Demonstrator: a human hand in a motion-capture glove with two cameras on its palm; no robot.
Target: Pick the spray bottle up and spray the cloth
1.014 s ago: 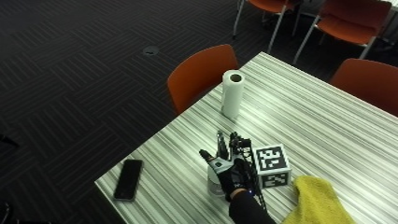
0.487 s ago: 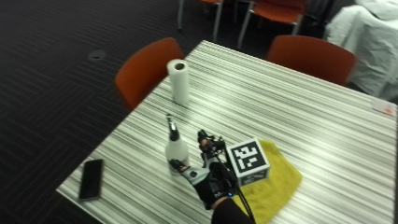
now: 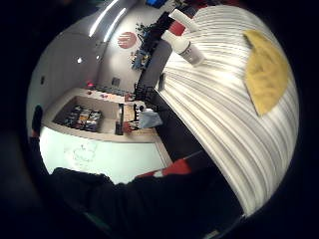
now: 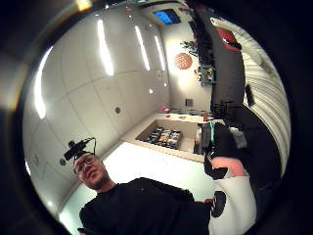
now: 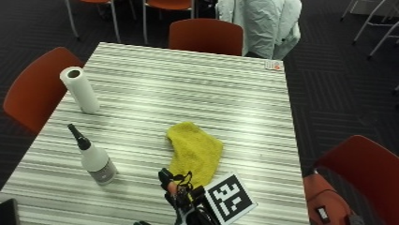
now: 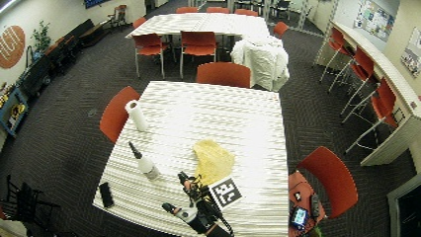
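The white spray bottle (image 5: 95,158) with a black nozzle stands upright on the striped table (image 5: 187,89), near its left front. The crumpled yellow cloth (image 5: 195,151) lies flat to the right of the bottle, also seen in the little finger side view as the cloth (image 3: 266,69). My gloved right hand (image 5: 178,187) hovers low at the front edge, between bottle and cloth and just before the cloth's near end. It touches neither. Its fingers are relaxed and hold nothing. The thumb side view shows only the room and the person.
A paper towel roll (image 5: 80,89) stands upright at the table's left edge, behind the bottle. A black phone (image 6: 105,194) lies at the front left corner. Orange chairs (image 5: 34,89) ring the table. A small card (image 5: 273,64) sits at the far right corner.
The outside camera has swung round the table. My hand, which was right beside the bottle's base, is now apart from it and nearer the cloth.
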